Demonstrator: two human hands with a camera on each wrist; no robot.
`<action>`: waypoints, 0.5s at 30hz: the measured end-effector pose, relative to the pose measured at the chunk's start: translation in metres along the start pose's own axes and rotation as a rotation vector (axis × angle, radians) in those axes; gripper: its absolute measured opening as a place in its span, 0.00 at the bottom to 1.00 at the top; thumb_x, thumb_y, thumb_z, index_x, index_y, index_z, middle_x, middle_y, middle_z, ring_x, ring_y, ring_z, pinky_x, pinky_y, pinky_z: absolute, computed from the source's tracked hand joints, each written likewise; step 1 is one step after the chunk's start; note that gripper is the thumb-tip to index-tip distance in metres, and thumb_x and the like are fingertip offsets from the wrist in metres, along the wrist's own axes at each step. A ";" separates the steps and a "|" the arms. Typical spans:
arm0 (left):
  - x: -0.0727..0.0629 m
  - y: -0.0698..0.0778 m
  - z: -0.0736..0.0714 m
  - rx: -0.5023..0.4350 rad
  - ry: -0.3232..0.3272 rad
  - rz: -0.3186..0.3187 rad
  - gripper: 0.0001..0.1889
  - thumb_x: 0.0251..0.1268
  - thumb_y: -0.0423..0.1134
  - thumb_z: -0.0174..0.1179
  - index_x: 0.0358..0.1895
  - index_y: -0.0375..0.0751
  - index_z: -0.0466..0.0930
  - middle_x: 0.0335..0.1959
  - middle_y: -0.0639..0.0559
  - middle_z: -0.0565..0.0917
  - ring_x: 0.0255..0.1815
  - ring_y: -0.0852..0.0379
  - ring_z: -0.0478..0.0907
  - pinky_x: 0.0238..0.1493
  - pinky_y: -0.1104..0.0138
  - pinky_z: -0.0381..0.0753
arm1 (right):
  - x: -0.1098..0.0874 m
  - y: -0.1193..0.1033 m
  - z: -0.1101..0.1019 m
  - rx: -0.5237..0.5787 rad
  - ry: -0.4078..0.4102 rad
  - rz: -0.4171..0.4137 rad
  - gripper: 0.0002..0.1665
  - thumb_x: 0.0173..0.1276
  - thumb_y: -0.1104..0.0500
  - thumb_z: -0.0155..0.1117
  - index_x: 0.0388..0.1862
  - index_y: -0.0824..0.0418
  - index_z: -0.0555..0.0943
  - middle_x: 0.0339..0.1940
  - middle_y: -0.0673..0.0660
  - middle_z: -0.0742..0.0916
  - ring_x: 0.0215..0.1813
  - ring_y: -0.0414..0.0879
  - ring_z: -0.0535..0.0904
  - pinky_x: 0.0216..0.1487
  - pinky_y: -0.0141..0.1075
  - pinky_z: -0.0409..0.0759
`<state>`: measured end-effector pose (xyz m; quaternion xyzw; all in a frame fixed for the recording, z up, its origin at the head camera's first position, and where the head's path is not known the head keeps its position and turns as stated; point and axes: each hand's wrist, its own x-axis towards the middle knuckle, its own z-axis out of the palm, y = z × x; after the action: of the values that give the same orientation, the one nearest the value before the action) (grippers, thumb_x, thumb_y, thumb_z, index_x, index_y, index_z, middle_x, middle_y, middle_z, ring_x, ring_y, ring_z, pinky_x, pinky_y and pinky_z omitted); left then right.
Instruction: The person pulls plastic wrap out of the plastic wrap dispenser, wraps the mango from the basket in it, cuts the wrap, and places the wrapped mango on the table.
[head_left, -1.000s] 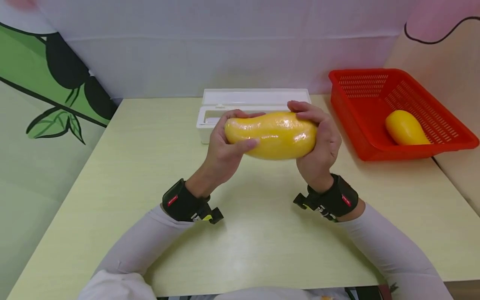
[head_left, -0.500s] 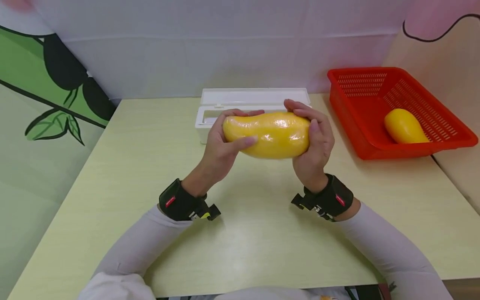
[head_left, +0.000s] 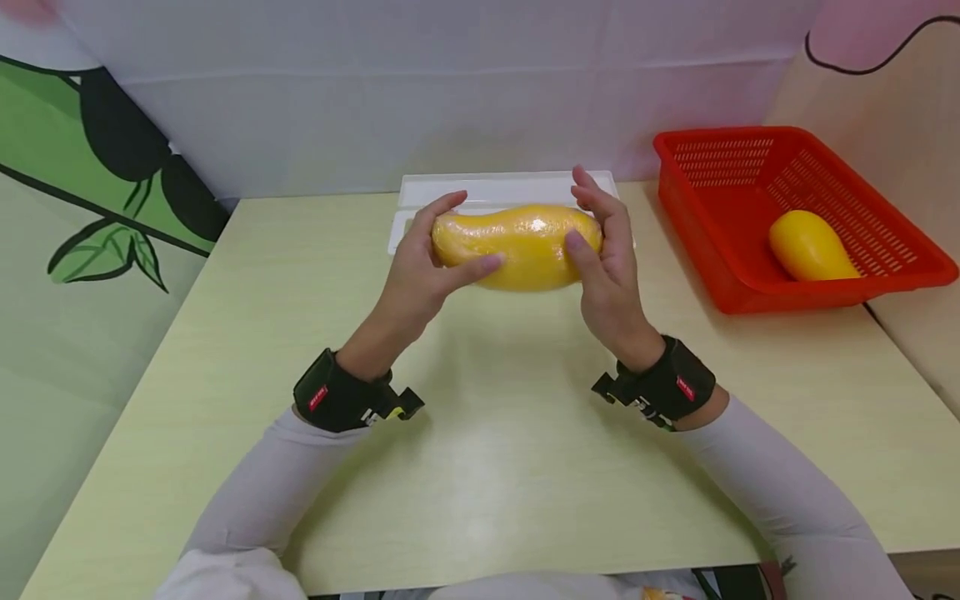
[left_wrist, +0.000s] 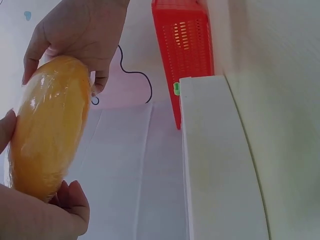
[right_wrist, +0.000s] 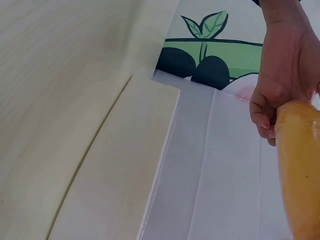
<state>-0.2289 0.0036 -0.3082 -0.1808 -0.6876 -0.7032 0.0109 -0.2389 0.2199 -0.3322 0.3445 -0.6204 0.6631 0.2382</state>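
Observation:
A yellow mango [head_left: 517,248], glossy under clear plastic film, is held level above the table in both hands. My left hand [head_left: 416,275] grips its left end, with the thumb along the near side. At the other end my right hand [head_left: 615,283] holds it, thumb pressed on the front and the upper fingers spread behind. In the left wrist view the film shows wrinkles on the mango [left_wrist: 52,127], and the right hand [left_wrist: 87,35] covers its far end. The right wrist view catches the left hand [right_wrist: 287,70] at the fruit's end.
Behind the mango stands a long white box [head_left: 480,182] with its lid raised, partly hidden by hands and fruit. A red perforated basket [head_left: 750,302] at the back right holds another mango [head_left: 810,247]. White cloth [head_left: 375,108] hangs behind the pale table [head_left: 480,483].
Both hands have carried the mango slightly away from the body and to the left. The right hand has shifted its hold, its thumb now on the front and its fingers more spread.

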 end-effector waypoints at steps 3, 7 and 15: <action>0.002 -0.001 -0.001 0.022 0.036 0.012 0.43 0.57 0.29 0.71 0.75 0.46 0.59 0.56 0.42 0.71 0.52 0.48 0.75 0.52 0.64 0.82 | 0.001 0.000 0.001 -0.039 -0.002 0.026 0.27 0.72 0.60 0.51 0.68 0.65 0.62 0.73 0.54 0.65 0.57 0.53 0.68 0.49 0.31 0.79; 0.005 -0.005 -0.002 0.045 0.084 0.061 0.41 0.53 0.28 0.73 0.71 0.41 0.62 0.55 0.44 0.71 0.51 0.48 0.75 0.52 0.65 0.82 | 0.001 0.002 0.002 -0.025 -0.011 0.041 0.26 0.74 0.54 0.55 0.64 0.64 0.62 0.62 0.52 0.67 0.48 0.52 0.71 0.45 0.32 0.78; 0.004 -0.008 -0.007 0.211 0.114 0.102 0.34 0.53 0.33 0.75 0.62 0.37 0.68 0.51 0.44 0.74 0.45 0.49 0.75 0.45 0.69 0.81 | -0.002 0.006 0.003 0.006 -0.057 0.099 0.33 0.75 0.44 0.56 0.63 0.67 0.60 0.55 0.52 0.70 0.47 0.52 0.72 0.45 0.32 0.77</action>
<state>-0.2362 -0.0022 -0.3145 -0.1732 -0.7460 -0.6344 0.1046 -0.2421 0.2162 -0.3376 0.3329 -0.6413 0.6657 0.1865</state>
